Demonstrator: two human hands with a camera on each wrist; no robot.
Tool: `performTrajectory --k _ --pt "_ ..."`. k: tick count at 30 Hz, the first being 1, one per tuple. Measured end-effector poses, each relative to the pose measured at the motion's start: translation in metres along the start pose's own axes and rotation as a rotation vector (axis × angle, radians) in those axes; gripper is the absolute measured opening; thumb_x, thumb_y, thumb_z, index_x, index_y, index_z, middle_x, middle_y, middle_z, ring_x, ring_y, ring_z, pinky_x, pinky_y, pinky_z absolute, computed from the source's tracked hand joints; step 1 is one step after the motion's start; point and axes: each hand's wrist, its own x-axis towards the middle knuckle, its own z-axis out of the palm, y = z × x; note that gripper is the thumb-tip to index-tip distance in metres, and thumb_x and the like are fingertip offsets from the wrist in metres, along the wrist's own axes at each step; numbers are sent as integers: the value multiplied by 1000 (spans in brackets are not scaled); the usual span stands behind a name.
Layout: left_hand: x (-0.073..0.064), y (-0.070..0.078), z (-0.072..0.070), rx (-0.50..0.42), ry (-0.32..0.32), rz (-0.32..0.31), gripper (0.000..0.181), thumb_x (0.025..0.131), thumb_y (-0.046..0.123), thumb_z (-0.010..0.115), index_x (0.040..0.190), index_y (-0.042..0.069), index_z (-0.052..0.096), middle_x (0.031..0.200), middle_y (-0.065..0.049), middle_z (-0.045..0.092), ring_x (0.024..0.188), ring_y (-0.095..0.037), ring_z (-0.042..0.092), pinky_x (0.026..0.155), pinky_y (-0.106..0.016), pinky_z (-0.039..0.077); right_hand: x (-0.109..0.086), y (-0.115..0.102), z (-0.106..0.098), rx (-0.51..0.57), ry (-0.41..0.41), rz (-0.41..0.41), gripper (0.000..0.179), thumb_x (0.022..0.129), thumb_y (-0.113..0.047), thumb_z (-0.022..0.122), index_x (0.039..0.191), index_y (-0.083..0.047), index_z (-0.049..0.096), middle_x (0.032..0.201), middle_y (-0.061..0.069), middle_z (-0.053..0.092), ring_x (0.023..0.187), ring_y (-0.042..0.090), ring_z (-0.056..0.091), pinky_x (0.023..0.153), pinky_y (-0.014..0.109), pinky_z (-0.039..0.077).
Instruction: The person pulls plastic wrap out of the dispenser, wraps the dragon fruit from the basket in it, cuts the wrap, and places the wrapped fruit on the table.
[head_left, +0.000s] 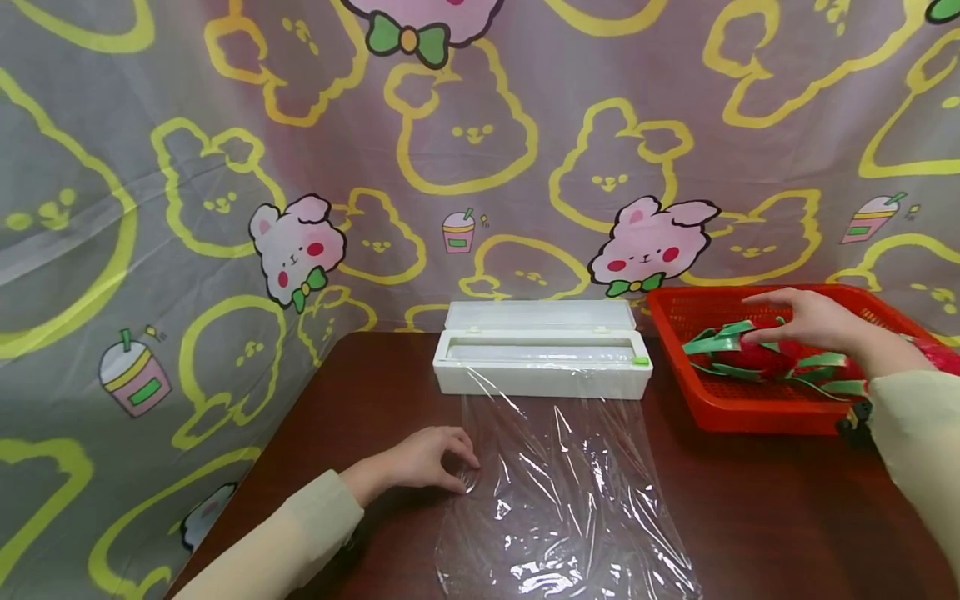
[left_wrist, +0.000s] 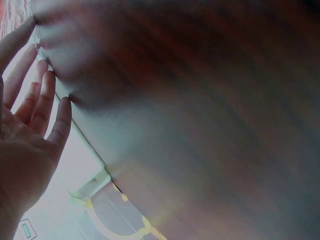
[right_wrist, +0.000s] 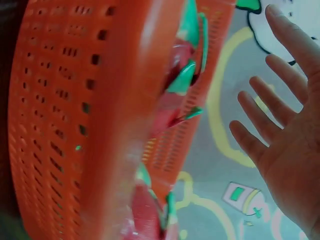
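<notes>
Clear plastic wrap (head_left: 555, 492) runs out of a white wrap dispenser (head_left: 543, 382) with its lid raised, down over the dark table. My left hand (head_left: 427, 457) touches the left edge of the wrap; in the left wrist view its fingers are spread, tips down at the surface. Above a red plastic basket (head_left: 750, 417) hovers my right hand (head_left: 817, 323), and the right wrist view shows its fingers (right_wrist: 282, 80) spread and holding nothing. Red dragon fruits (head_left: 750, 358) with green leafy tips lie in the basket, right below that hand.
A grey curtain (head_left: 487, 250) with yellow bear outlines and pink rabbits hangs behind the table and along its left side. The dark wooden table (head_left: 375, 375) carries both dispenser and basket. On the dispenser's right end sits a small green slider (head_left: 641, 361).
</notes>
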Motion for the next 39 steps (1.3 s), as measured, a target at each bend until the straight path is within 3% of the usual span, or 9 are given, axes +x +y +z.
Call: performTrajectory --k 13,28,34,39 --pt "0 1 -2 11 1 10 28 76 27 84 103 21 77 100 13 58 97 -8 54 91 -29 44 16 30 13 13 -20 15 91 82 -44 76 142 11 34 136 42 34 117 55 37 88 71 35" --pt "3 0 -3 14 -9 2 28 76 27 84 102 21 77 99 14 58 96 -8 54 90 -29 44 19 48 27 88 -86 58 91 86 -38 72 145 11 25 137 44 28 119 59 27 91 73 32" --pt "3 1 -3 6 -12 -11 28 76 28 84 102 22 77 98 15 57 96 -7 54 90 -29 44 21 50 30 55 -70 29 86 84 -38 74 141 12 33 137 43 30 121 58 26 93 74 26" --pt "1 1 -2 4 -12 -16 28 76 28 85 102 21 77 98 15 57 96 -7 54 90 -29 44 20 56 31 1 -59 53 92 79 -45 77 139 12 36 132 44 34 115 59 29 90 73 30"
